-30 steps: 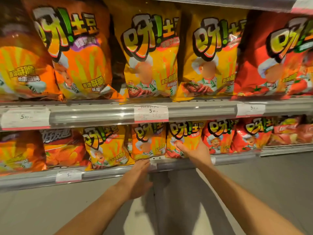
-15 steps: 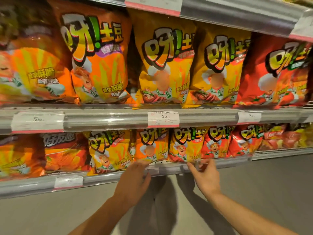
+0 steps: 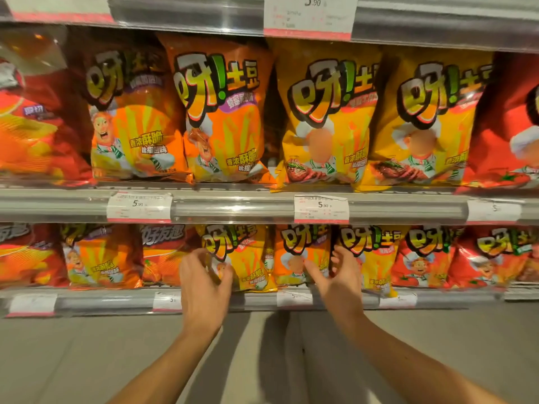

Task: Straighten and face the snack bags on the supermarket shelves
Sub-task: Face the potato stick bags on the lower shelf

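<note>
Snack bags fill two shelves. On the lower shelf, my left hand curls round the left edge of a yellow snack bag, thumb on its front. My right hand holds the right edge of the neighbouring orange-yellow snack bag. Its thumb lies across the bag's front and its fingers reach into the gap beside another yellow bag. The first yellow bag leans a little, its bottom corner hanging over the shelf lip.
Red tomato bags stand to the right and orange bags to the left on the lower shelf. The upper shelf carries bigger bags and price tags. Grey floor lies below.
Both hands rose from the shelf rail onto the bags. The left hand took hold of the yellow bag, the right hand the one beside it. The view tilted upward and moved closer.
</note>
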Demonstrator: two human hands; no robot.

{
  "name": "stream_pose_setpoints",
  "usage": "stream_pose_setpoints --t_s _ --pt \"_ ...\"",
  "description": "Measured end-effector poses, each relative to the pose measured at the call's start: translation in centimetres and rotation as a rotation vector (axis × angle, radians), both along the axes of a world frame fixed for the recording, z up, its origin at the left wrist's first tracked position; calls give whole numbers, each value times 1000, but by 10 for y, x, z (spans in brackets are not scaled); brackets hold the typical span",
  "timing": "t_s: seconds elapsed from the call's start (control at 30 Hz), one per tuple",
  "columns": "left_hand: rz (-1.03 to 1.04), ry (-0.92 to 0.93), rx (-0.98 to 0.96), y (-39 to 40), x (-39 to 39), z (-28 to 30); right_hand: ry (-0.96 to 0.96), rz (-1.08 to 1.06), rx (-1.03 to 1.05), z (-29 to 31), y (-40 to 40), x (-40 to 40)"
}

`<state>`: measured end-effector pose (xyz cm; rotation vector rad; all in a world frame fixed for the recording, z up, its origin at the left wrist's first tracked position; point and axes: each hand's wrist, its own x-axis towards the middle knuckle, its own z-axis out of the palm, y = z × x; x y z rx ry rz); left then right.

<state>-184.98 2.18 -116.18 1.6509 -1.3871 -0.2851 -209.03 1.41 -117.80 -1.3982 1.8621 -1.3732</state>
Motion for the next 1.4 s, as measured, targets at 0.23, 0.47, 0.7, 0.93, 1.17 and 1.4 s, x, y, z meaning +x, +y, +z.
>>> stream_pose_setpoints --t_s 0.23,0.47,0.7,0.93,1.17,1.4 --pt "-151 250 312 -13 14 -4 -39 73 -144 -11 -16 8" --pt "-163 375 336 -26 17 -12 -147 186 -65 -38 -46 -4" --pt "-191 438 371 -37 14 -24 -194 203 -3 -46 -59 -10" --pt "-147 453 338 -44 10 -27 -95 121 7 -45 -52 -3" --pt "-137 460 346 -39 7 -14 -102 43 -10 -37 -44 3" --pt "-173 484 385 -31 12 2 -38 91 -139 -29 -34 0"
